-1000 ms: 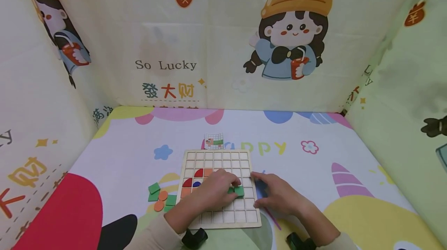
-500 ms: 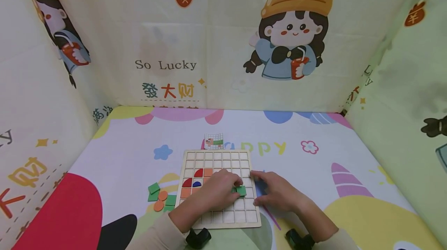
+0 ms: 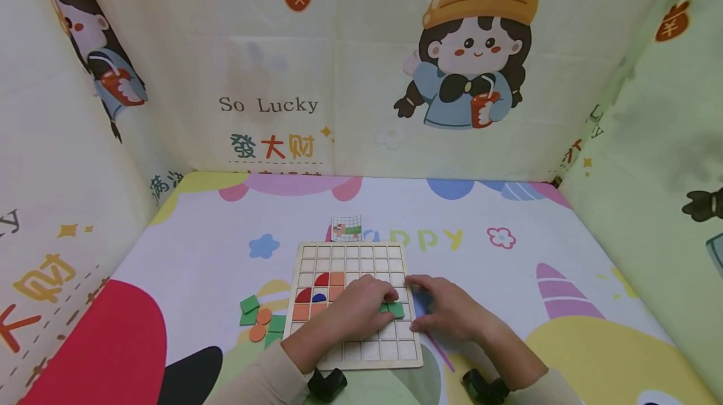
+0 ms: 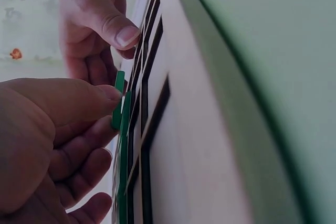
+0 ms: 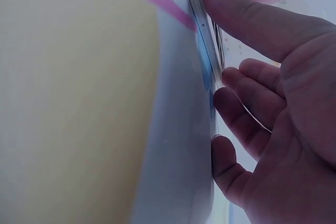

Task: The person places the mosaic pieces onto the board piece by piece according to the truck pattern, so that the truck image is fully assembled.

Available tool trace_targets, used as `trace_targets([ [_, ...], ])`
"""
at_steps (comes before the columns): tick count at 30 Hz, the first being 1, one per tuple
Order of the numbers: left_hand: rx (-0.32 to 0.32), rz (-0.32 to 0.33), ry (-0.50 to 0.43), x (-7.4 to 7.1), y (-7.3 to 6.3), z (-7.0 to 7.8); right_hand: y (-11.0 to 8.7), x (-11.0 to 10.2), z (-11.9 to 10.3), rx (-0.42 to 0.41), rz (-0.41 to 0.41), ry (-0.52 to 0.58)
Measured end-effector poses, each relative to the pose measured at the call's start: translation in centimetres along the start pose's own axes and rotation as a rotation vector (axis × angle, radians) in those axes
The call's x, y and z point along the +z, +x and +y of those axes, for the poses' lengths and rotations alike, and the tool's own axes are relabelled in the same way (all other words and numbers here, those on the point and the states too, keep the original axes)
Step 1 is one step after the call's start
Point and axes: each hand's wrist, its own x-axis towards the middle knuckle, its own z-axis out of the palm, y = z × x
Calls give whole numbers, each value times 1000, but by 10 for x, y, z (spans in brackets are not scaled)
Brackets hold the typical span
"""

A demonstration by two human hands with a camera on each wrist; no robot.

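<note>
A wooden grid board lies on the table with red, orange, blue and green pieces in its cells. Over its middle, my left hand pinches a green square tile between thumb and fingers. In the left wrist view this tile stands slightly proud of another green piece on the board. My right hand rests along the board's right edge, thumb and fingers spread and touching it. The left hand and forearm hide part of the middle rows.
Loose green squares and orange discs lie left of the board. A small card with a coloured grid picture stands behind it. Printed cloth walls in the back and sides.
My left hand has slid slightly to the right across the board with the green square tile. The right hand stays at the board's edge.
</note>
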Motion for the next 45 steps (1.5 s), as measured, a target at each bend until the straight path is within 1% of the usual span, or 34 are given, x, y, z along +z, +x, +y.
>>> trace_targets([
  [10, 0, -26, -18, 2, 5, 1, -2, -3, -2, -13, -3, 11],
  [14, -5, -34, -27, 4, 7, 1, -2, -3, -3, -5, -3, 19],
  [21, 1, -18, -20, 7, 10, 1, -1, -1, -2, -7, -9, 33],
  [33, -10, -29, -26, 8, 10, 5, -1, -1, -2, -1, -14, 27],
  [38, -3, -26, -10, 9, 10, 4, -2, -1, -1, -3, -15, 31],
  [45, 22, 1, 23, 3, 7, 4, -2, -1, -1, -1, -12, 31],
])
